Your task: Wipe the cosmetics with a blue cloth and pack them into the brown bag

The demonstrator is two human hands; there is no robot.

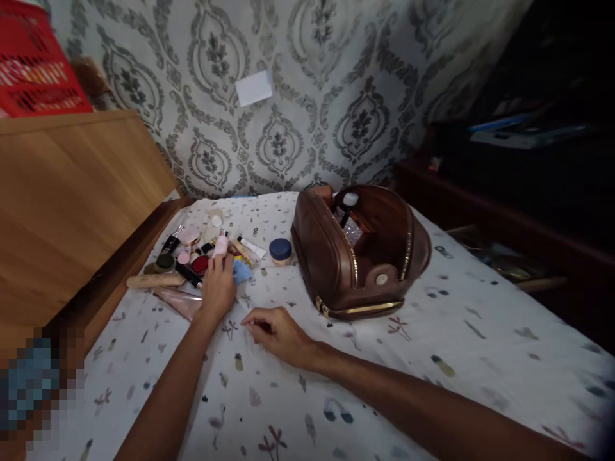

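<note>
1. Bent around the lower end of a pink bottle (221, 244), the fingers of the left hand (220, 288) hold it in a narrow grip; how firmly, I cannot tell.
2. Its upper part points away from the person, among the cosmetics on the left side of the patterned sheet (269, 410).
3. Loosely curled, the right hand (281, 333) rests low over the sheet, with a small gap between thumb and fingers, between the left hand and the brown bag (314, 250).
4. Just right of the left hand's fingers is a light-blue item (241, 271); a white tube (252, 248) lies beyond it.
5. Left of the bottle are a red round piece (200, 264) and a dark green round one (165, 261), with a long beige item (156, 280) nearer the person.
6. A jar with a dark blue lid (280, 251) stands between the tube and the bag.
7. Unzipped and gaping, the bag shows a glittery box (354, 232) and a white cap (350, 199) inside.
</note>
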